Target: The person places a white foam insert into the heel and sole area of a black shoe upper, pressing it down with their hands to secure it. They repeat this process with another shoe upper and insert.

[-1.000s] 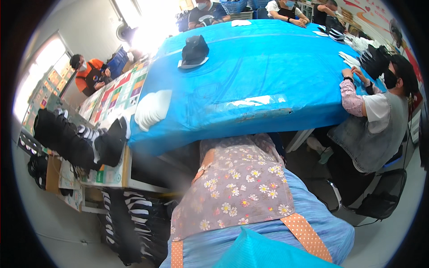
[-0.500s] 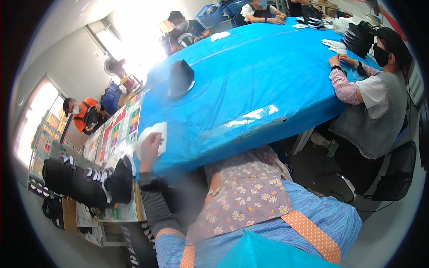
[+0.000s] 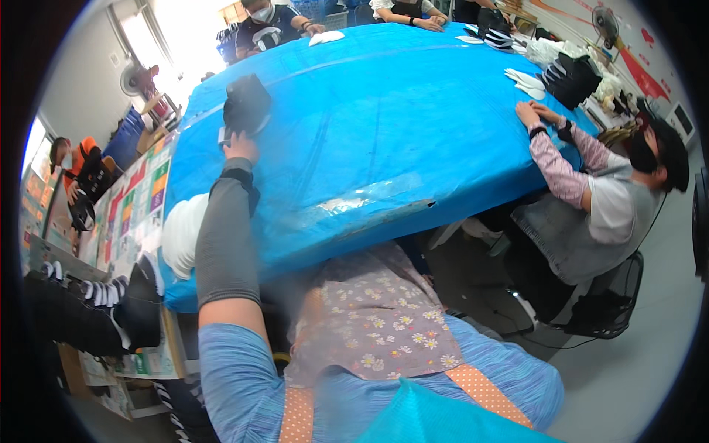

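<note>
My left hand reaches far over the blue-covered table and closes on the near end of a black shoe upper. A pale edge shows beside the fingers; motion blurs the upper. Beneath my outstretched arm, in its grey sleeve cover, a stack of white insoles lies at the table's left edge, partly covered by the forearm. I cannot see my right hand; around my flowered apron the picture is partly smeared.
A row of black shoes with white parts stands at the lower left. A co-worker sits at the right by white insoles and black uppers. More people work along the far side and far left. A chair stands at the right.
My left hand has left the white insoles and moved forward to the black upper, closing on its near end. The view has shifted, and the far co-worker now reaches toward a white piece.
</note>
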The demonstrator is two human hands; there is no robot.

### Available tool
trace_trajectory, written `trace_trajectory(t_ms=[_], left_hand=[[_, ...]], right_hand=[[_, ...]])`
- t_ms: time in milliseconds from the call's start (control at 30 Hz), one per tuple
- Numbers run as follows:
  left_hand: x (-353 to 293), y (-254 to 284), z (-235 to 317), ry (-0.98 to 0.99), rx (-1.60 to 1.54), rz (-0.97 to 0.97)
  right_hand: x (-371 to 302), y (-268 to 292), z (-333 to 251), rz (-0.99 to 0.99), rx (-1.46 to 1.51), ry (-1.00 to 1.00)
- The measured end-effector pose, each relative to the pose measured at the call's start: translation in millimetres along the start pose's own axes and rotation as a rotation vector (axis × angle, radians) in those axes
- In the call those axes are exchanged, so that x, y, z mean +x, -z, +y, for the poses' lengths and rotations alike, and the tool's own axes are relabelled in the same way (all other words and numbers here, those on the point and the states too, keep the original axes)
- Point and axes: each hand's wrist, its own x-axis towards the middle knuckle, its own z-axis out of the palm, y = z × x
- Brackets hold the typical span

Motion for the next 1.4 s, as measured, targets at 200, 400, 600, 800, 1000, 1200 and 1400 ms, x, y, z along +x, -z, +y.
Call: trace_trajectory(t_ms=[200,400,600,800,1000,1200,1400], left_hand=[[18,13,30,0.002,0.009,-0.113],[37,-4,35,0.09,-0.027,-0.148],[39,-19,29,0.164,-0.125,-0.089],[48,-20,-5,-0.087,-0.36,0.314],[-56,87,-14,-0.314,-1.451,-0.036],[-215,95,26,-0.417,-2.525,0.084],[-349,19,98,-0.201,-2.316,-0.399]], right_hand=[[10,-43,10,-0.069,-0.111,0.031],[15,-66,-1,-0.149,-0.174,0.079],[22,-63,11,-0.146,-0.275,0.231],[6,-25,-52,-0.152,-0.187,0.284],[40,37,-104,-0.109,-0.509,0.404],[-120,184,-344,-0.046,0.006,0.872],[-178,161,-451,-0.661,0.823,0.869]])
